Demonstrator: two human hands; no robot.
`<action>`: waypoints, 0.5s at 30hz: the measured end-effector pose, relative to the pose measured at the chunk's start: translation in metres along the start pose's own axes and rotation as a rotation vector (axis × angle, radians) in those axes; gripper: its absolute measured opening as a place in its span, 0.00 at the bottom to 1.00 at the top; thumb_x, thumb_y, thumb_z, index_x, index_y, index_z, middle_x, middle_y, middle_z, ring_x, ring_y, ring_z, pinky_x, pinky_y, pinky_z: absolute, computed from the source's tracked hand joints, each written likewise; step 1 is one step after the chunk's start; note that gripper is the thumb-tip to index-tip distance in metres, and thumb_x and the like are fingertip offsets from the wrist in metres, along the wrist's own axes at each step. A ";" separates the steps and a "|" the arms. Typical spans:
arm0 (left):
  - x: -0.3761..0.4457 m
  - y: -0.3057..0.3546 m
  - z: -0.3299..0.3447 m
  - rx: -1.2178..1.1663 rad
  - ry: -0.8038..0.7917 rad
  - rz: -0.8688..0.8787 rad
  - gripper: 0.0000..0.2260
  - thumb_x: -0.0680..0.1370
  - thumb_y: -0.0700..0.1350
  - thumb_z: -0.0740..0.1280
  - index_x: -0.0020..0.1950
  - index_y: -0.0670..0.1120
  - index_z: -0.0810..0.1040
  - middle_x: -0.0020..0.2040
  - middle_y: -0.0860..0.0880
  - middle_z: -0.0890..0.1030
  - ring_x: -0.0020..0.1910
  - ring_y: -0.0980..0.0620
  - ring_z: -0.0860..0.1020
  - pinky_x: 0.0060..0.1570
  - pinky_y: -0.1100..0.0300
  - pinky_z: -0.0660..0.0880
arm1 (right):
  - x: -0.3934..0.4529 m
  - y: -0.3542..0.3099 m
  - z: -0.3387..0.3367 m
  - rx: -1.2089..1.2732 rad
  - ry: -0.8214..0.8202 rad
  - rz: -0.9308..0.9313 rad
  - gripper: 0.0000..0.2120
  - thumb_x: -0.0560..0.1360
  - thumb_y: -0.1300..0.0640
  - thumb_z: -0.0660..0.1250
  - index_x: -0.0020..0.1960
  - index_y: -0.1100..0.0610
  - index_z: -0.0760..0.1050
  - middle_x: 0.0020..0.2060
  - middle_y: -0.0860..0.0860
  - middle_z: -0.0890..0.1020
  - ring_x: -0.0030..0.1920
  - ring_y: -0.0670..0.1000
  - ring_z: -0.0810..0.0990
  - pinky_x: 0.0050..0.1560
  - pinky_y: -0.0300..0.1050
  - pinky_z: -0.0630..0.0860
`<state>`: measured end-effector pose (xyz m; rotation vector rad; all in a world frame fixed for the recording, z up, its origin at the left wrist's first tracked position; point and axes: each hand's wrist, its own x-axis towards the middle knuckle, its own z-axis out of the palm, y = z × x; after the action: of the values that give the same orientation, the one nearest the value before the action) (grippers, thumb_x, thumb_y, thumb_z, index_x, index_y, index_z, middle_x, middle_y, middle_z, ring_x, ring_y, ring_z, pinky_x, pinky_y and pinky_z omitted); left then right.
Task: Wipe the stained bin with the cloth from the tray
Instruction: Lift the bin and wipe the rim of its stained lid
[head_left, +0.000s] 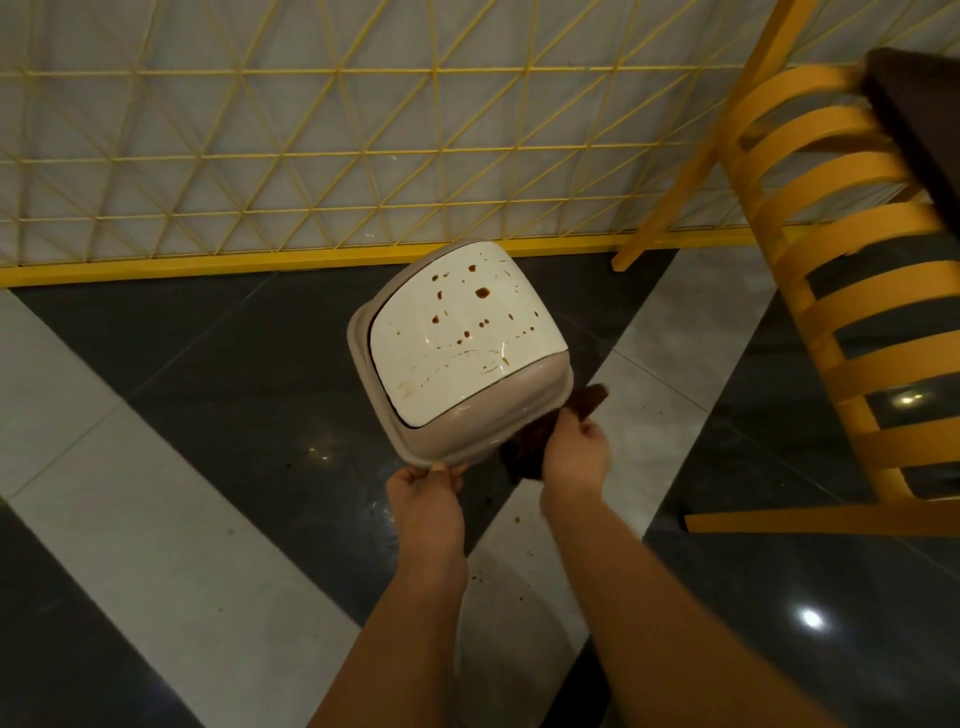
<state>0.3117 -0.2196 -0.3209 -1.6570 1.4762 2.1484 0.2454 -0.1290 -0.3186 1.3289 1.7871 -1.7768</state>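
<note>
1. The risk on your left side was the bin (460, 353) shifting: your left hand (423, 486) only pinched its near rim, so a firm wipe from the other side could, I judge, have pushed the bin away across the glossy floor (218, 415) or rocked it.
2. The brown stains (480, 293) sat on the white lid (462, 332), ahead of both hands; a cloth already dark might have smeared them rather than lifted them.
3. Your left hand was closed on the rim at the bin's near corner, thumb on top, fingers hidden beneath.
4. Your right hand (574, 452), just right of the left, was curled shut around the dark cloth (545, 431), pressing it against the bin's near right side.
5. A loose corner of cloth stuck out beyond your right hand; it could have dragged and missed the stains.
6. The yellow chair (841, 291) stood well right of your right hand, a thing your elbow could have struck.
</note>
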 end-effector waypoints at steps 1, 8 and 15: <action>-0.001 -0.001 0.001 0.012 0.008 0.015 0.10 0.80 0.40 0.64 0.61 0.44 0.71 0.55 0.45 0.79 0.53 0.49 0.78 0.58 0.53 0.73 | -0.012 0.019 0.004 -0.001 -0.021 -0.050 0.08 0.80 0.52 0.60 0.56 0.54 0.75 0.50 0.52 0.80 0.53 0.52 0.79 0.55 0.50 0.75; -0.001 0.000 -0.003 0.009 0.062 0.044 0.08 0.81 0.41 0.60 0.60 0.43 0.71 0.52 0.44 0.79 0.52 0.47 0.79 0.52 0.50 0.78 | -0.056 0.066 0.014 0.085 0.026 -0.227 0.12 0.80 0.52 0.61 0.60 0.52 0.77 0.52 0.48 0.82 0.54 0.48 0.80 0.57 0.49 0.78; 0.002 0.001 -0.002 0.003 0.100 0.064 0.09 0.80 0.39 0.60 0.60 0.45 0.69 0.51 0.46 0.77 0.55 0.45 0.77 0.58 0.49 0.75 | -0.045 0.053 0.009 0.111 0.026 -0.168 0.15 0.79 0.49 0.63 0.63 0.53 0.76 0.56 0.49 0.81 0.57 0.49 0.79 0.61 0.52 0.76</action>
<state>0.3117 -0.2229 -0.3220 -1.7637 1.5794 2.1224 0.3056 -0.1642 -0.3196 1.2809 1.8885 -1.9819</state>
